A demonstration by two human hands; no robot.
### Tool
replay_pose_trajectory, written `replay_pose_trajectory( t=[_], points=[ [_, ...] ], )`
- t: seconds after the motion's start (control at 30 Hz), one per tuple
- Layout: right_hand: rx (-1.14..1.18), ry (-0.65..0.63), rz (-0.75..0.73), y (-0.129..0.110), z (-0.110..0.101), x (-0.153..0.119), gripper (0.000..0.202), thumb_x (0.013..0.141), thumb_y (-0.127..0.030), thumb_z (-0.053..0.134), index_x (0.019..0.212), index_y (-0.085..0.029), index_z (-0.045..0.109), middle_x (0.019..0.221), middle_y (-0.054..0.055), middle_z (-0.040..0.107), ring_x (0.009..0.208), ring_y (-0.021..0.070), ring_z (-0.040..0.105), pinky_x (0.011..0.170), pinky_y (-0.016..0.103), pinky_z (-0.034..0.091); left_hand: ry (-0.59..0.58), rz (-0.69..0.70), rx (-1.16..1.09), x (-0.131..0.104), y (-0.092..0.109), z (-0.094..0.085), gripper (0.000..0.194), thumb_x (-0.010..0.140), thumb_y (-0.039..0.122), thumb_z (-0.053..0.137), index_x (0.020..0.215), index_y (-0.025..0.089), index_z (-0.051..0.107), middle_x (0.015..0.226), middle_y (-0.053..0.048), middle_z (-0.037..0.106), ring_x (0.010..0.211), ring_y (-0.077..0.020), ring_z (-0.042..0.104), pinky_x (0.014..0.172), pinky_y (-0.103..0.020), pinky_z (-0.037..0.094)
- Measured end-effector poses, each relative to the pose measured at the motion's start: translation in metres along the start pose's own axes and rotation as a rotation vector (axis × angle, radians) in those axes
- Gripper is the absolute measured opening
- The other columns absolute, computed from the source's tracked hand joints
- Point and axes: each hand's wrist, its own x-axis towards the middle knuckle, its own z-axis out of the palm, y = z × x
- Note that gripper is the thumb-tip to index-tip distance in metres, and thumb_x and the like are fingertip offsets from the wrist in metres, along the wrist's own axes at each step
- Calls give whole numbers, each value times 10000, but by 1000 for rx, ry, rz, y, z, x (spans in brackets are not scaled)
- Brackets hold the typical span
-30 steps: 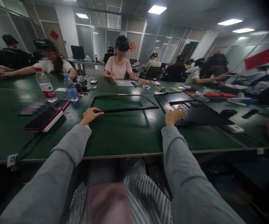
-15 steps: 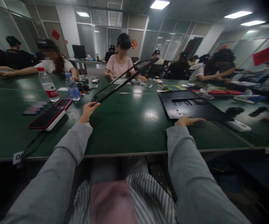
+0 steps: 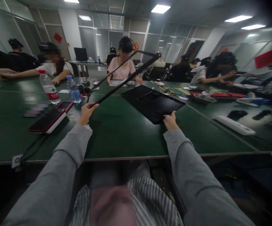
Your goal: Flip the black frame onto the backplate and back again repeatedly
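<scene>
A thin black rectangular frame (image 3: 126, 81), like a monitor bezel, is pinched at its near corner in my left hand (image 3: 88, 112). It is raised and tilted over the table, its far end rising to the right. With thumb on top, my right hand (image 3: 171, 120) grips the near edge of a flat black panel (image 3: 158, 105), which looks like a monitor's back cover. A rectangular recess and a slot show on the panel's upward face. It slants above the green table (image 3: 121, 131), and its far left corner comes close to the frame. Fingers beneath the panel are hidden.
To the left stand two water bottles (image 3: 74, 91) and a red-edged phone (image 3: 47, 118) on a white block. A white power strip (image 3: 235, 125) lies at right, past the table seam. Cables (image 3: 177, 91) and tools lie farther back. A co-worker in pink (image 3: 121, 69) sits opposite.
My right hand has closed on the panel and turned it, bringing it left, off the power strip it partly covered. The frame in my left hand has shifted and tilted slightly.
</scene>
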Motion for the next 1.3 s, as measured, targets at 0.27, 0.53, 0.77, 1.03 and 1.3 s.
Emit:
replay_pose_trajectory(
  t=[0.27,0.53,0.77,1.03,1.3],
  points=[
    [36,95,114,-20,-2,19,612,924,-487,624,1478,-226,621,1048,75,786,879,206,742,980,460,630,-108,116,225,16,-17,-4,423,748,465,927,1036,186,794,1075,-99,800,1098,-302,723,1011,-413,555],
    [140,-152,63,-27,-7,25,432,887,-570,740,1143,-230,663,1087,121,795,1098,300,762,1059,527,614,-244,329,605,11,-21,12,299,812,435,924,1033,264,820,1167,-86,789,1258,-356,628,1172,-552,356],
    [-373,58,-107,-3,22,14,554,916,-267,528,1435,-126,661,1488,206,671,1466,323,576,1306,569,378,-364,354,664,18,-36,34,292,888,477,849,1117,300,810,1294,-80,773,1330,-369,583,1171,-565,318],
    [-452,64,-62,6,20,12,614,914,-237,488,1495,-102,633,1508,215,662,1476,331,573,1297,581,382,-422,403,776,22,-44,42,317,942,535,764,1153,300,788,1347,-99,761,1312,-370,608,1175,-572,254],
    [-433,-18,-90,11,24,12,578,879,-271,531,1423,-160,688,1389,175,738,1415,334,619,1270,617,415,-419,477,879,17,-45,21,522,1020,661,556,770,240,736,928,-118,783,1046,-340,712,1162,-543,309]
  ],
)
